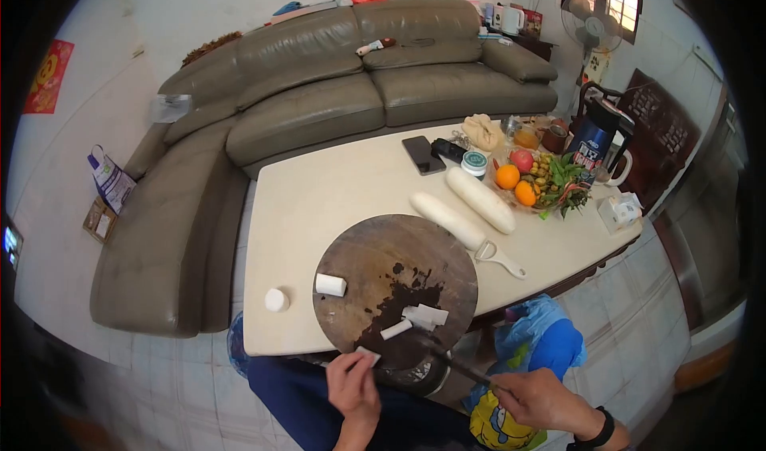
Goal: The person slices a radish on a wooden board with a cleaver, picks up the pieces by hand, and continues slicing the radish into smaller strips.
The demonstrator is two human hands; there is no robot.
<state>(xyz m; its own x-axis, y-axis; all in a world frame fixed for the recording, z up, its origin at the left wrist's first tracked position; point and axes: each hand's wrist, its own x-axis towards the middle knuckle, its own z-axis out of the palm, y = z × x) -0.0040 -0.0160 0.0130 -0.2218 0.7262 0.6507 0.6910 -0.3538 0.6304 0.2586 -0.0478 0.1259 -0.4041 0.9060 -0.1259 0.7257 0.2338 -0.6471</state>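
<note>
My left hand point(355, 391) is closed at the near edge of the round wooden chopping board point(375, 247), pinching a small piece of white radish point(369, 356). My right hand point(535, 401) grips a knife point(463, 366) by its handle; the dark blade reaches over the board's near right side and is hard to make out. Thin radish slices point(427, 316) and a narrow radish strip point(396, 329) lie near the blade. A thick radish chunk point(330, 285) rests on the board's left part, around a dark wet patch. Another radish chunk point(277, 300) sits on the table to the left.
Two long peeled radishes point(480, 199) and a peeler point(501, 260) lie beyond the board on the cream table point(283, 211). Fruit point(527, 181), a phone point(423, 156) and a blue kettle point(594, 136) stand further back. A blue plastic bag point(535, 335) is by my right knee.
</note>
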